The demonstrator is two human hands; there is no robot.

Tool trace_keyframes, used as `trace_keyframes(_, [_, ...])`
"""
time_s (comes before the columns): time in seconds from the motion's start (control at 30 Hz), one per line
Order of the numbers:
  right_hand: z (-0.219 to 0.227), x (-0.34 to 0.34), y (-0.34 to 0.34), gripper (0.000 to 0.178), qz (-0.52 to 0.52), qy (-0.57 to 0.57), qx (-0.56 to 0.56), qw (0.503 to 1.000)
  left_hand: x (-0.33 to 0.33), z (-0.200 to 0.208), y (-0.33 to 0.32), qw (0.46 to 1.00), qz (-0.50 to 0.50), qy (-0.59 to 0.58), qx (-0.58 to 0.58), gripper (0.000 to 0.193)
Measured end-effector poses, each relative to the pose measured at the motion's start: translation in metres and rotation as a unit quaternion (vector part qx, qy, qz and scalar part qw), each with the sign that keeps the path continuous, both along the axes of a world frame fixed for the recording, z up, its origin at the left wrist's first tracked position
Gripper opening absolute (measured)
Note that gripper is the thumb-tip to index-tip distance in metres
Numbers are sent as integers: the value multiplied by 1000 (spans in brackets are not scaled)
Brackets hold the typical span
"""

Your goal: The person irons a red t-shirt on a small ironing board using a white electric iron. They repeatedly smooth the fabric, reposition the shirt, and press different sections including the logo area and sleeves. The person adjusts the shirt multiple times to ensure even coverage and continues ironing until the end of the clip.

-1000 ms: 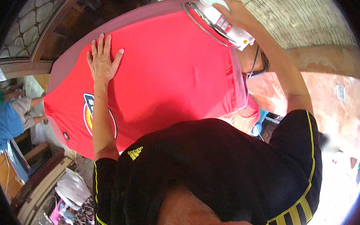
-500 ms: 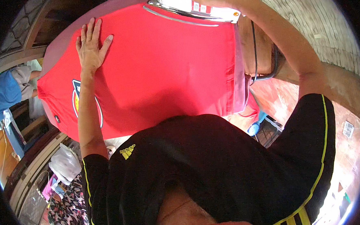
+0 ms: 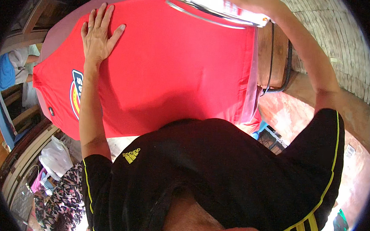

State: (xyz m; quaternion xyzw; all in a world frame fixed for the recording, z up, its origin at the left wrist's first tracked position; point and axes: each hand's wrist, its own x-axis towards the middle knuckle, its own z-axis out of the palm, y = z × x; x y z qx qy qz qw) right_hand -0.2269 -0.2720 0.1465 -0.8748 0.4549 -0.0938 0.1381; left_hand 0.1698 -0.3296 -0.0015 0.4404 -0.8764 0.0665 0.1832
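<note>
A red shirt (image 3: 175, 65) lies spread over a padded, mauve-covered ironing board (image 3: 65, 38). My left hand (image 3: 98, 37) rests palm down on the shirt's far left part, its fingers stretched and thumb apart. At the far edge, my right hand (image 3: 256, 1) is closed on a white clothes iron (image 3: 228, 5); its grip is partly cut off by the frame's top. The iron's shiny metal base is at the shirt's far right, its tip toward the left. A colourful badge (image 3: 75, 94) on the shirt is partly covered by my left forearm.
A black cord (image 3: 271, 57) hangs behind the iron, beside a dark curved tube (image 3: 289, 66). At the left edge another person (image 3: 5, 74) in blue shows in part. A white plastic bag (image 3: 55, 159) and patterned cloth (image 3: 63, 197) lie at the lower left.
The iron has slid right over the shirt and turned slightly, and my right hand with it. My left hand stays flat, a little farther up and right. The whole view has shifted somewhat.
</note>
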Motion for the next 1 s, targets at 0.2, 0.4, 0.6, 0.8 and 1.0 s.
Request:
trace_keyframes(0.2, [-11, 69, -24, 46, -116, -85, -32, 989, 2, -9, -9, 1000, -10, -10, -11, 70])
trace_keyframes(0.4, [-7, 107, 33, 47, -294, -137, 61, 944, 1, -11, -14, 999, 0, -35, -3, 73])
trace_keyframes(0.6, [-46, 109, 161, 39, -388, -116, -57, 913, -1, -7, -18, 999, 10, -49, -4, 75])
trace_keyframes(0.8, [-43, 147, 282, 32, -485, -135, -80, 860, -3, -10, -13, 999, 15, -44, 7, 77])
trace_keyframes(1.0, [-54, 124, 275, 32, -537, -49, -118, 834, -2, -3, -6, 998, 22, -56, 14, 80])
